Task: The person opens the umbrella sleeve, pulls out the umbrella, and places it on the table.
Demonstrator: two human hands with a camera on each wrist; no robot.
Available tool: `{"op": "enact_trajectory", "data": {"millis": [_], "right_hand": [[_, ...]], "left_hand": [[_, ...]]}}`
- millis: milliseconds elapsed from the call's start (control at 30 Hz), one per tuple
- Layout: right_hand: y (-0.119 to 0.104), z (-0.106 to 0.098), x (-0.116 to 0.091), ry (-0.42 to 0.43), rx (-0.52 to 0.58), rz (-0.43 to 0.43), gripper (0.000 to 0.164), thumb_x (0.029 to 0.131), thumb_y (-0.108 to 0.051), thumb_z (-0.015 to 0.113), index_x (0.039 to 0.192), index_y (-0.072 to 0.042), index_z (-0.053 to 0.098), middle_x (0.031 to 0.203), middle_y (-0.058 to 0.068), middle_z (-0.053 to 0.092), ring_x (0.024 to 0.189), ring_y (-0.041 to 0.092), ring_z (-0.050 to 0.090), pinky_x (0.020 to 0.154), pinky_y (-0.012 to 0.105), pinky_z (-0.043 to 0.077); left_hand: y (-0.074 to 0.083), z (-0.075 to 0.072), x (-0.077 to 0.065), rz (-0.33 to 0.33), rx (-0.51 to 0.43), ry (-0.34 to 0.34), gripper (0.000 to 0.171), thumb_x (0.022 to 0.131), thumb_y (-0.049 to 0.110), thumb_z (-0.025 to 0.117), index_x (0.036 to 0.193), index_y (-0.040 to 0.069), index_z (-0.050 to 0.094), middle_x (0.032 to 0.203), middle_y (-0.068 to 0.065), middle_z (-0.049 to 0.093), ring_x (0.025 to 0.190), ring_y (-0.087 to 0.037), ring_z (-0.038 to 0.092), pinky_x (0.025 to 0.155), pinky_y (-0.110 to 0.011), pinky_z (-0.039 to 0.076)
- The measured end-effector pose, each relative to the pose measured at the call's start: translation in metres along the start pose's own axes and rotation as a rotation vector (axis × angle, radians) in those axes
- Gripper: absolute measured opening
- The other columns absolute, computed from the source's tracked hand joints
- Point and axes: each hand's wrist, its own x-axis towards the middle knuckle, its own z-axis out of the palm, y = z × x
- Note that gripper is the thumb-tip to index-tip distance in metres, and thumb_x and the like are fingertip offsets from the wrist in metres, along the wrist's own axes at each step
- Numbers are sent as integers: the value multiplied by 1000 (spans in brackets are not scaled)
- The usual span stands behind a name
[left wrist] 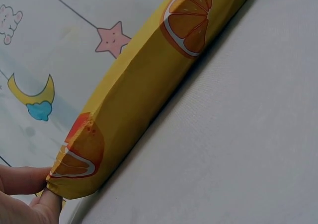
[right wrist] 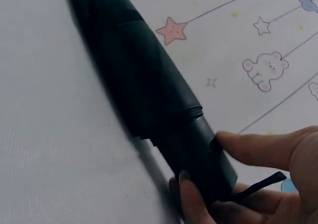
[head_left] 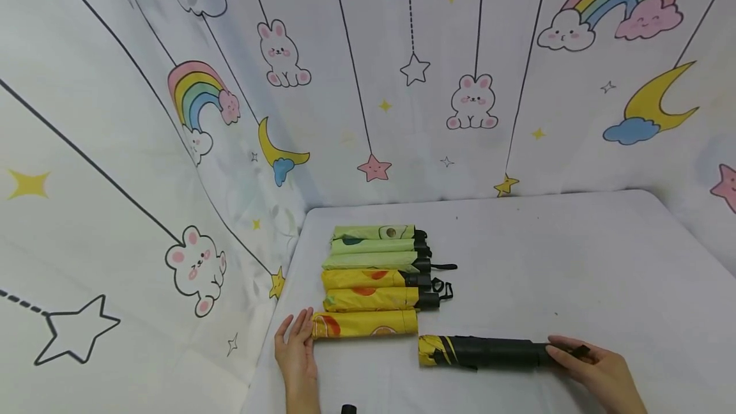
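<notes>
My left hand [head_left: 298,350] pinches the left end of a yellow umbrella sleeve [head_left: 368,324] printed with orange slices. In the left wrist view, a finger and thumb hold the gathered corner of the sleeve [left wrist: 134,95]. No handle shows at the sleeve's right end. To the right, my right hand [head_left: 595,366] grips the black handle of a folded umbrella [head_left: 494,352]. Its canopy is black outside, with yellow at the left tip. In the right wrist view, thumb and fingers wrap the umbrella's handle [right wrist: 196,154], and a black strap [right wrist: 258,184] sticks out beside them.
Beyond the sleeve lie two yellow umbrellas [head_left: 370,299] and several green ones [head_left: 374,246] in a row, black handles rightward. A small black end [head_left: 349,409] shows at the bottom edge. White printed cloth [head_left: 345,114] stands behind and left of the white table [head_left: 575,260].
</notes>
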Motion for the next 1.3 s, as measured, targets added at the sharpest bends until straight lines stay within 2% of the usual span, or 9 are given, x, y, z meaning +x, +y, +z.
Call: {"op": "enact_trajectory", "data": {"millis": [100,233,467,733,833,933,1067,1167,1300], "right_hand": [[-2,2,-1,43,-76,-24,65,93,-63,70,135,-13,72,126,4,74,119,22,68,90,34,56],[-6,3,-2,79,-88,-9,71,91,-67,69,135,-11,71,129,12,72,141,53,42,99,61,46],[-12,3,-3,76,-136,-30,79,92,-69,67,142,-9,64,144,22,56,143,59,32,100,68,40],[-18,2,-1,108,-129,-21,80,91,-69,68,142,-8,64,145,27,55,141,58,38,99,66,43],[-21,4,-1,194,-112,-10,80,89,-69,70,141,-7,65,146,28,55,135,53,50,91,57,52],[-26,6,-2,321,-44,8,77,86,-66,76,137,-9,69,137,22,65,103,24,75,75,39,58],[-33,8,-6,451,56,6,69,83,-62,81,131,-13,74,107,-8,79,78,-19,54,61,20,53],[-38,9,-8,472,90,-26,64,84,-62,80,128,-16,76,94,-27,73,81,-22,52,61,17,51],[-47,12,-8,460,99,-88,59,86,-59,80,125,-14,77,96,-27,73,85,-19,57,65,13,50]], "left_hand": [[0,0,1,1,-3,-1,62,98,-12,61,150,2,31,138,-22,63,113,-20,73,100,-29,55],[-1,0,2,0,-6,2,62,98,-13,62,150,2,31,139,-23,62,112,-20,74,100,-29,55],[0,1,1,2,-5,-7,62,97,-14,62,149,1,31,134,-21,66,111,-20,74,98,-29,56],[0,1,3,9,4,-22,61,98,-14,61,149,0,30,129,-19,68,111,-21,74,97,-29,57],[0,0,4,8,13,-24,61,98,-15,61,148,0,31,125,-17,70,111,-21,74,96,-29,57],[1,0,5,9,20,-33,61,97,-16,61,148,0,31,123,-17,71,110,-21,74,96,-29,57],[2,0,8,9,24,-43,60,96,-17,62,146,0,32,123,-18,71,109,-21,75,95,-29,58],[3,1,9,7,23,-43,60,95,-16,63,145,1,34,124,-18,71,109,-21,75,95,-29,58],[2,2,9,0,47,-36,61,97,-14,63,147,1,32,129,-20,68,110,-20,74,96,-29,57]]}}
